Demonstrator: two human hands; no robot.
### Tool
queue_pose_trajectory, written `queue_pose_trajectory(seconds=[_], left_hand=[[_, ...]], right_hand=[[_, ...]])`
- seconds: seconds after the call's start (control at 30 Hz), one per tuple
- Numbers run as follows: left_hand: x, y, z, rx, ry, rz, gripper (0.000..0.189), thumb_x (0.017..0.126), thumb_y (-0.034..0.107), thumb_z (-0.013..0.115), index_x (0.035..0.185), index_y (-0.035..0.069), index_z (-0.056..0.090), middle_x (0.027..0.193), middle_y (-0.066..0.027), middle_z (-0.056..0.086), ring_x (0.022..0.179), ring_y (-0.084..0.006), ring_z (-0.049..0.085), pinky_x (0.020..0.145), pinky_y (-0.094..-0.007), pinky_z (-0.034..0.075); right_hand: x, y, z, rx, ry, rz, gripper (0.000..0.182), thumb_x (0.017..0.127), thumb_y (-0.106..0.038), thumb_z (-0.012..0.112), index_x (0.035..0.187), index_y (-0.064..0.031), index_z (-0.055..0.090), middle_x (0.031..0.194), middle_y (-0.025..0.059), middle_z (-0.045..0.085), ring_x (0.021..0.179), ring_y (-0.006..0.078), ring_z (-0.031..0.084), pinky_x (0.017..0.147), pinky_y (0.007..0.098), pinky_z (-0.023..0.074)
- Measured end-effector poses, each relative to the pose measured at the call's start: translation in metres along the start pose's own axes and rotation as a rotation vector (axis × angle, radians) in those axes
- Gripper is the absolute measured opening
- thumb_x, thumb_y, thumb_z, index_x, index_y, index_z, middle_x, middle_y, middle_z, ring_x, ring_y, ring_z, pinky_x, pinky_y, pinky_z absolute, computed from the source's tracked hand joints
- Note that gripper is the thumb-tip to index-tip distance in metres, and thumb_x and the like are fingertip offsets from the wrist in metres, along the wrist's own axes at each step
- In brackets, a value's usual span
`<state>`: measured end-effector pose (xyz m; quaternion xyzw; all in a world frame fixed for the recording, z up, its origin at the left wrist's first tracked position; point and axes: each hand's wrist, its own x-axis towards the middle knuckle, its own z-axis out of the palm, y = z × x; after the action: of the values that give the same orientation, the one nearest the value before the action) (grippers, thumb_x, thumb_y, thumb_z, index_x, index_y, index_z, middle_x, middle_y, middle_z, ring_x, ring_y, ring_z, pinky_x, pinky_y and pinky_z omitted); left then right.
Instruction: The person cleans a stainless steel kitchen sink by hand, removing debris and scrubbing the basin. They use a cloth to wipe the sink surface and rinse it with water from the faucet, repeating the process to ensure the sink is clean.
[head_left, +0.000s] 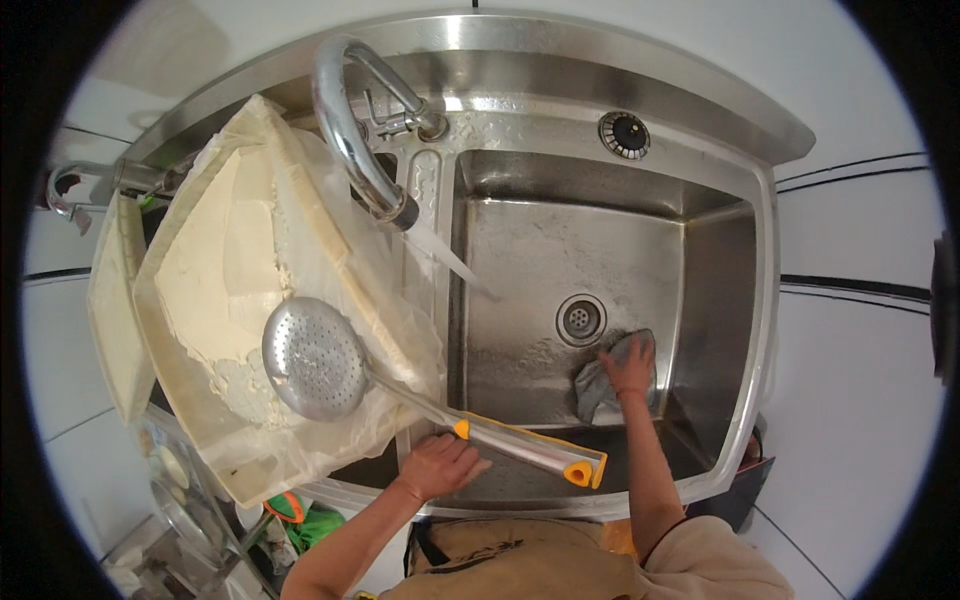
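Note:
My right hand presses a grey cloth against the floor of the stainless steel sink basin, just below the drain. Water runs from the curved chrome faucet into the basin's left part. My left hand rests at the divider near the front edge, under the handle of a perforated metal skimmer; its fingers look curled, and their grip is unclear. The skimmer lies across a plastic-lined tray with a pale, dough-like layer, its yellow-trimmed handle reaching over the basin.
Beyond the basin, a black-and-silver drain strainer sits on the sink's back ledge. Another pale board or tray stands at the far left. Below left are a rack with metal dishes and a green bag. A second faucet is at left.

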<state>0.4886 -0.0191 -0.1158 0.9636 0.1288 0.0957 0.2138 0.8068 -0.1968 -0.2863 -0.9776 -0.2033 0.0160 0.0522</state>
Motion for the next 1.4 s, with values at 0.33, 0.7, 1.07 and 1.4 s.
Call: queue_pose_trajectory(seconds=[0.33, 0.7, 1.07, 1.4], left_hand=[[0.006, 0.001, -0.008, 0.005, -0.032, -0.011, 0.026, 0.078, 0.036, 0.075, 0.075, 0.016, 0.060, 0.073, 0.0011, 0.057, 0.069, -0.0145, 0.061, 0.058, -0.0280, 0.050], [-0.022, -0.007, 0.009, -0.052, -0.256, -0.073, 0.025, 0.081, 0.038, 0.067, 0.097, 0.019, 0.070, 0.086, -0.0019, 0.069, 0.069, -0.0228, 0.068, 0.058, -0.0378, 0.055], [-0.003, -0.003, 0.005, -0.024, -0.169, 0.009, 0.027, 0.080, 0.033, 0.065, 0.067, 0.019, 0.047, 0.062, 0.0000, 0.039, 0.058, -0.0175, 0.046, 0.051, -0.0309, 0.041], [0.002, -0.006, 0.000, -0.043, -0.265, 0.054, 0.034, 0.082, 0.039, 0.061, 0.063, 0.020, 0.040, 0.060, 0.0002, 0.034, 0.059, -0.0162, 0.042, 0.054, -0.0286, 0.039]], right_hand=[[0.004, -0.094, 0.010, 0.895, -0.348, -0.365, 0.053, 0.078, -0.021, 0.075, 0.126, -0.0052, 0.058, 0.129, 0.0197, 0.056, 0.114, 0.0367, 0.057, 0.093, 0.0408, 0.0476], [-0.018, -0.225, 0.062, 0.320, -0.324, -0.715, 0.069, 0.085, -0.038, 0.067, 0.145, -0.0167, 0.040, 0.158, 0.0128, 0.021, 0.144, 0.0372, 0.021, 0.111, 0.0557, 0.0256], [0.016, -0.268, 0.081, 0.710, -0.336, -0.489, 0.046, 0.095, -0.022, 0.051, 0.140, -0.0136, 0.049, 0.150, 0.0129, 0.039, 0.141, 0.0362, 0.028, 0.113, 0.0489, 0.0246], [-0.080, -0.226, -0.038, 1.455, -0.836, -0.498, 0.056, 0.101, -0.020, 0.046, 0.152, -0.0113, 0.026, 0.161, 0.0102, 0.013, 0.149, 0.0258, 0.008, 0.120, 0.0379, 0.0074]])
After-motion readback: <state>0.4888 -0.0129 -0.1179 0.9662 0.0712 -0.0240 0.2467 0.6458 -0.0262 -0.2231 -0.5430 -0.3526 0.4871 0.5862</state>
